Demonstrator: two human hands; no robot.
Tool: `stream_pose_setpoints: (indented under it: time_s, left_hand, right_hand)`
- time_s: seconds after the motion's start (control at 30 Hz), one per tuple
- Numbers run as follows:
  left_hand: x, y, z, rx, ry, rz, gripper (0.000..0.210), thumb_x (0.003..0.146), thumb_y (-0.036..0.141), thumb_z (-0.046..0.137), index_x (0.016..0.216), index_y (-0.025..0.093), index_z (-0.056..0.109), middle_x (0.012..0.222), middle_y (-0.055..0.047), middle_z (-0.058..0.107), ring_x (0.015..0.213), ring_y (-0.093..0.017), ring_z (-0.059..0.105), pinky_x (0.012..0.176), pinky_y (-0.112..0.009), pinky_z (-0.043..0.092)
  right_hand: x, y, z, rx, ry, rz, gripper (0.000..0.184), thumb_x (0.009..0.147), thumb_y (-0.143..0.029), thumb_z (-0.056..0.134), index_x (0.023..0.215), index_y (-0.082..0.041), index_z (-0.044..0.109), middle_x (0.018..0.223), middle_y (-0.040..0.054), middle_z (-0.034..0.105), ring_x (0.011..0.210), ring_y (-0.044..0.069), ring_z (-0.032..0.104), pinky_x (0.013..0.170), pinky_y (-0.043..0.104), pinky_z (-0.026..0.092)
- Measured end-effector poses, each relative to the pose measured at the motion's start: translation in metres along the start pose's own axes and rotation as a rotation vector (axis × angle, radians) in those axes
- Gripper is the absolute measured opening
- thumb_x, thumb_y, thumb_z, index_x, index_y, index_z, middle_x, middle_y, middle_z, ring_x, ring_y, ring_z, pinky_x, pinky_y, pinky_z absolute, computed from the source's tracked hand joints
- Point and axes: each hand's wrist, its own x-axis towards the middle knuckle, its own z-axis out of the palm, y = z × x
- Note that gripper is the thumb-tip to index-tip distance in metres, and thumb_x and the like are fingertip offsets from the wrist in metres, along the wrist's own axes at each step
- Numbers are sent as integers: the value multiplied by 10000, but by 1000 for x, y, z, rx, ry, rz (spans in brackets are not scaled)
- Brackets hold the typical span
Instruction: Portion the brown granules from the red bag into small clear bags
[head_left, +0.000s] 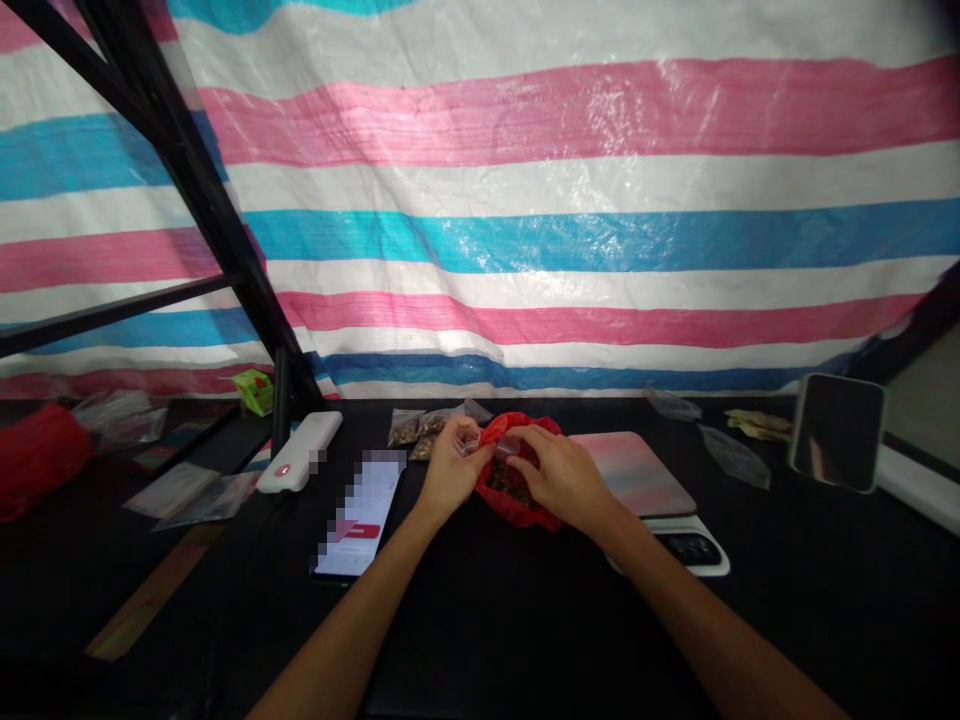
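Note:
My left hand (452, 475) is closed on a small clear plastic bag (466, 440) at the left rim of a red plastic bag (536, 515). The red bag lies opened on the black table, with small brown pieces (510, 480) inside. Over its right side my right hand (559, 468) is bent, fingertips curled down into the mouth. A bit of clear, pinkish plastic (508, 445) shows by those fingertips; what they grip is unclear. Just behind my left hand lie several filled clear packets (407, 426) of similar brown pieces.
Left of my hands are a lit phone (367, 510), a white power bank (304, 450) and flat clear bags (191, 495). To the right lie a pinkish flat case (637, 470), a white phone (701, 548), plastic bags (735, 455) and an upright dark-screened device (838, 432). A black frame bar (195, 190) slants at left.

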Motion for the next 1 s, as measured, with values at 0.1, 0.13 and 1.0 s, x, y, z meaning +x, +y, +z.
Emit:
stream_pose_setpoints:
  time_s: [0.1,0.13,1.0]
  left_hand:
    - [1,-1,0,-20,7,-32,233,749,273,733,796,206,516,756,39,570,708,-125,546,710,-245,451]
    - [1,-2,0,-17,18,-31,214,763,265,714,803,208,511,755,40,567,704,-127,547,707,-246,452]
    - [-5,-11,0,-114,105,-281,269,865,463,635,863,198,591,778,8,636,687,-145,577,672,-259,461]
  right_hand:
    - [0,2,-1,-9,-11,-7,298,957,-224,606,1252,-225,653,1285,68,737,1143,255,684,968,360,483]
    - [0,3,-1,-15,-9,-16,310,948,-190,597,1251,-225,653,1288,67,734,1151,251,680,979,359,475]
    - [-3,9,1,-90,-87,-18,365,954,-215,604,1306,-287,668,1364,33,714,1102,261,725,916,359,540]
